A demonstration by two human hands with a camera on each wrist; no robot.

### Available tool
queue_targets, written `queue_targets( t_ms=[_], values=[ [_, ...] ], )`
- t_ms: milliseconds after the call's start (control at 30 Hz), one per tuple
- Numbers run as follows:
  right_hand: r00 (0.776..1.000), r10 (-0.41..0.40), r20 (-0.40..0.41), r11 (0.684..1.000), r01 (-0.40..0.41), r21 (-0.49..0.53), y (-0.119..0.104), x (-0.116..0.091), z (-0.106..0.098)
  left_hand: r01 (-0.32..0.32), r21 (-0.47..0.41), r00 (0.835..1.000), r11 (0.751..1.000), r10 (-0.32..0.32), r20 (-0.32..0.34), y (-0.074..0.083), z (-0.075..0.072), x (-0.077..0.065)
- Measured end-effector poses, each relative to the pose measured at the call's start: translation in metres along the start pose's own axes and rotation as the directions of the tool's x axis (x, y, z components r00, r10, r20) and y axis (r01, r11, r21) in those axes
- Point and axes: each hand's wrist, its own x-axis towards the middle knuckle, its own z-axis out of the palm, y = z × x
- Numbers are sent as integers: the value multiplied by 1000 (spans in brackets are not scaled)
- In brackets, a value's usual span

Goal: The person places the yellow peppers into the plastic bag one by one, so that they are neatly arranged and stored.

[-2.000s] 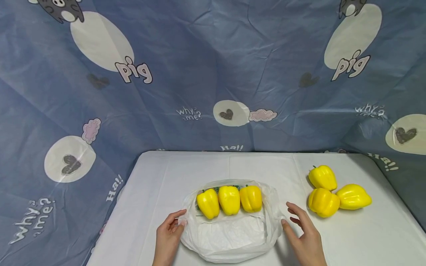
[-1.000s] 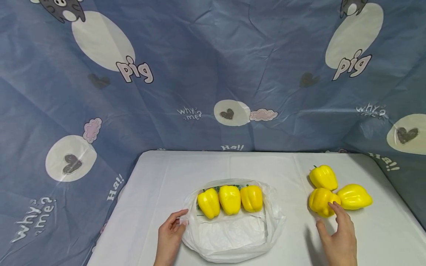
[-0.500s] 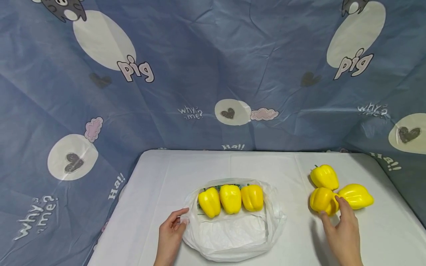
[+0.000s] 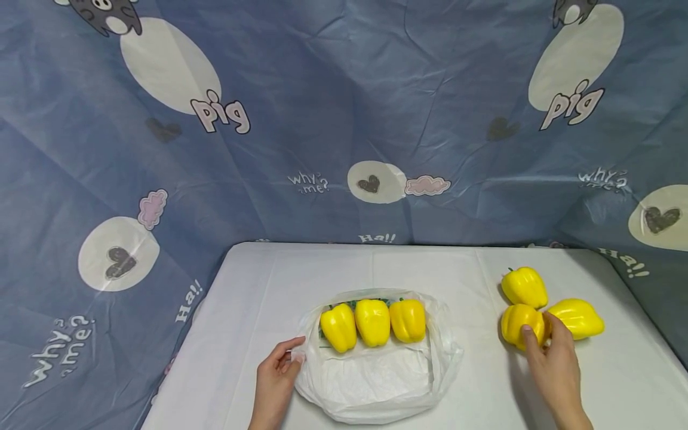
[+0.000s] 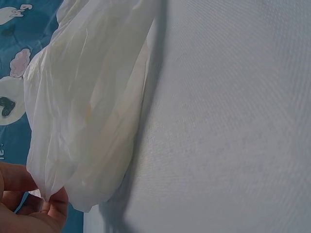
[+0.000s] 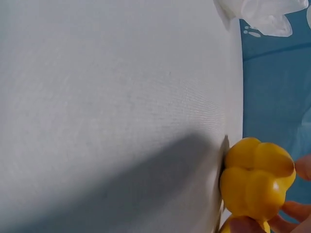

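A white plastic bag (image 4: 376, 412) lies spread with its mouth upward, and three yellow bell peppers (image 4: 372, 322) sit in a row at its far side. At the bag's left edge my left hand (image 4: 276, 373) pinches the thin plastic between thumb and fingers; the left wrist view shows the gathered bag (image 5: 85, 107) hanging from that pinch. My right hand (image 4: 556, 367) grips a yellow bell pepper (image 4: 513, 325) on the right of the table, thumb on one side and fingers on the other. In the right wrist view the same bell pepper (image 6: 255, 179) shows its lobed end.
Two more yellow bell peppers, one farther back (image 4: 524, 286) and one at the right (image 4: 580, 319), lie close against the gripped one. A white cloth covers the table (image 4: 301, 269). Behind it hangs a blue printed curtain (image 4: 301, 119).
My right hand has let go of the bag's right edge, moved right to the nearest loose bell pepper and closed its fingers round it. My left hand still pinches the bag.
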Motion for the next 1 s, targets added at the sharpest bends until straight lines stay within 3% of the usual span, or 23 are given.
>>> queue_targets(
  t_ms=[200, 633, 1000],
  values=[
    [1000, 7, 11, 1000, -8, 6, -1, 4, 2, -4, -2, 1000, 1000, 4, -9, -1, 0, 0],
    [989, 61, 132, 998, -58, -29, -6, 18, -1, 2, -42, 1000, 999, -2, -5, -2, 0, -1],
    [969, 119, 218, 986, -140, 85, -5, 20, 1, 7, -52, 1000, 999, -6, 3, -2, -1, -1]
  ],
)
